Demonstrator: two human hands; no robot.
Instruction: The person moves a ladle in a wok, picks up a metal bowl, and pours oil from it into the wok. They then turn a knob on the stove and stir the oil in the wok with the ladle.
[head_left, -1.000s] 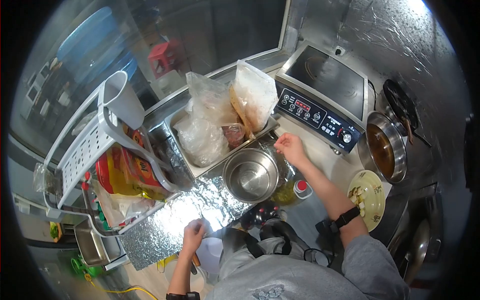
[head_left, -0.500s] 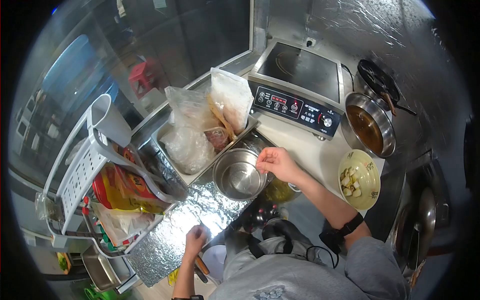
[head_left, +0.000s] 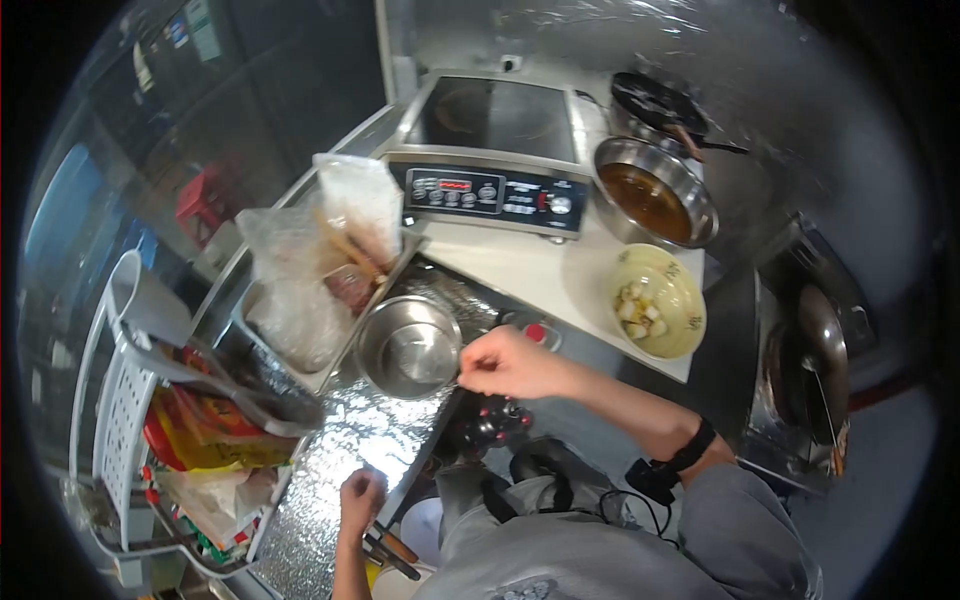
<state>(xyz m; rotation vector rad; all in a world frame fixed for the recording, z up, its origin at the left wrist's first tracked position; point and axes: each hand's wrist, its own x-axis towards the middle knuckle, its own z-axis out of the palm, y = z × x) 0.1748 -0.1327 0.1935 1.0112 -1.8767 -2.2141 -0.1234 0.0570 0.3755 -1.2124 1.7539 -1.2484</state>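
My right hand (head_left: pixel 505 362) is closed in a pinch at the right rim of a stainless steel bowl (head_left: pixel 395 372). Whether the fingertips touch the rim or hold something small is hidden. The bowl stands upright on the foil-covered counter (head_left: pixel 355 425), with no food visible inside. Over the counter's near part, my left hand (head_left: pixel 362 495) has curled fingers with nothing visible in them. Close below it are knife-like tools, one with a wooden handle (head_left: pixel 398 545).
A tray (head_left: pixel 272 350) holds plastic-bagged food behind the bowl. An induction cooker (head_left: pixel 490 190) stands at the back. To its right are a metal bowl of brown liquid (head_left: pixel 650 200) and a yellow bowl (head_left: pixel 672 335) with pale chunks. A white rack (head_left: pixel 120 425) with packets stands left.
The view has turned, shifting the counter items leftward. My right hand has slid from over the bowl's rim to just outside its right edge. My left hand stays curled near the counter.
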